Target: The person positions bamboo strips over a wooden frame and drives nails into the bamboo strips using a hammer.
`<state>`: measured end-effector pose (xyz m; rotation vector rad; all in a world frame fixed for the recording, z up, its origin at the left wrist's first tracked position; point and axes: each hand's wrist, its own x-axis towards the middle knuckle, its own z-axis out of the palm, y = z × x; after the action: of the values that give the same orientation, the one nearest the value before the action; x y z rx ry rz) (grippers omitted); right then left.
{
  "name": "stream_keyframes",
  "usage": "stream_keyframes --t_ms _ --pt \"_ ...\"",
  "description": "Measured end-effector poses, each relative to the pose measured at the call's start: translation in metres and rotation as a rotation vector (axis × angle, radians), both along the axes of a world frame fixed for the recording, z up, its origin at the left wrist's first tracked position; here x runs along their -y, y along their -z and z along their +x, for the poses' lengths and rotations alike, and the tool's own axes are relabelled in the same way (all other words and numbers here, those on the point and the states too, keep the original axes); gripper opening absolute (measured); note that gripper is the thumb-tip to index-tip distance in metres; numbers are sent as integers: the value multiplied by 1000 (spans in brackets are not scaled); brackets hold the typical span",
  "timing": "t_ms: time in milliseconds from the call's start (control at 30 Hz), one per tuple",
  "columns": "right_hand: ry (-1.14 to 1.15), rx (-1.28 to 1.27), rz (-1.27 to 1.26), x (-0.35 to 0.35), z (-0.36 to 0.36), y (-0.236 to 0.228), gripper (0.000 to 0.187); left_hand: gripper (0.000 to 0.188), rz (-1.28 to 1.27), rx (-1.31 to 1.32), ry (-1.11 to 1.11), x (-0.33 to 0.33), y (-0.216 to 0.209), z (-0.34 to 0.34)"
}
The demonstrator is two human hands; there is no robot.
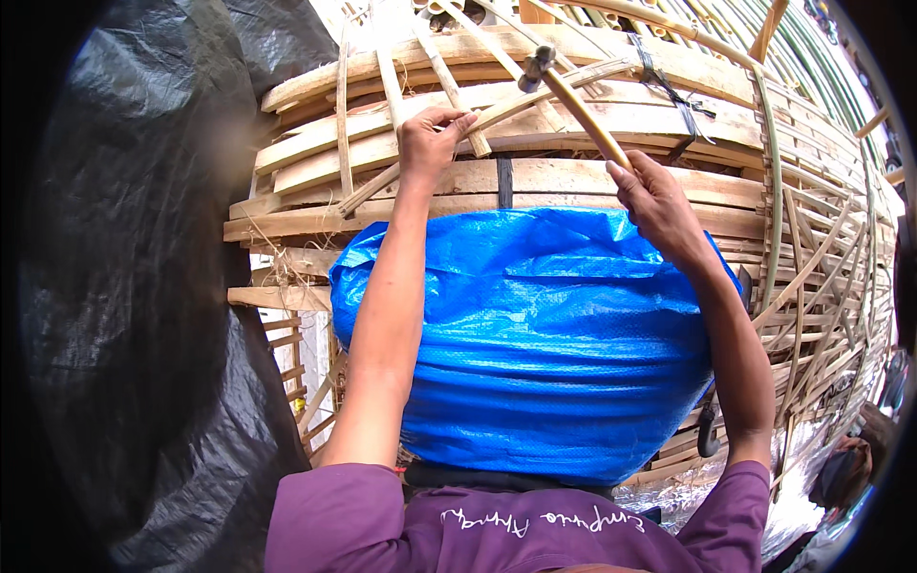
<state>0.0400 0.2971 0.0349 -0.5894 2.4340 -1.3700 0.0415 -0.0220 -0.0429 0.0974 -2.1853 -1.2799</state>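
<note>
My right hand (659,205) is wrapped round the wooden handle of a hammer (587,122). The dark metal hammer head is raised above the slats, up and to the left of that hand. Further left, my left hand (432,148) pinches a flat bamboo strip (516,105) with thumb and fingers. This strip slants from lower left to upper right across other slats. Whether a small thing such as a nail is also between those fingers, I cannot make out. Beneath both hands lie stacked wooden slats (592,181).
A blue tarp (554,344) covers my lap, up against the slats. Black plastic sheeting (143,286) hangs along the left. A black band (504,181) crosses the slats, and black ties (676,100) bind them further right. Bamboo poles (707,29) lie at the far right.
</note>
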Motion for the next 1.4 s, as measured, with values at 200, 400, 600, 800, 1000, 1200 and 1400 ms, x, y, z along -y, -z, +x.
stream_keyframes --t_ms 200,400,600,800,1000,1200,1400 --pt "-101 -170 103 45 22 -38 30 17 -38 -5 -21 2 3 0" --pt "-98 -171 146 53 36 -13 26 16 -38 -3 -42 -2 3 -2" --pt "-84 -191 112 55 40 -16 26 15 -70 -65 -49 -4 1 -2" --pt "-90 -247 142 56 38 -4 24 16 -89 -42 -71 3 5 -3" --pt "-80 -256 110 59 39 -6 22 16 -109 -43 -61 0 5 -3" --pt "-67 -246 50 60 39 -17 21 15 -100 -1 -72 -5 -1 0" --pt "-78 -274 127 61 39 -2 20 16 -83 -16 -61 -2 3 -1"
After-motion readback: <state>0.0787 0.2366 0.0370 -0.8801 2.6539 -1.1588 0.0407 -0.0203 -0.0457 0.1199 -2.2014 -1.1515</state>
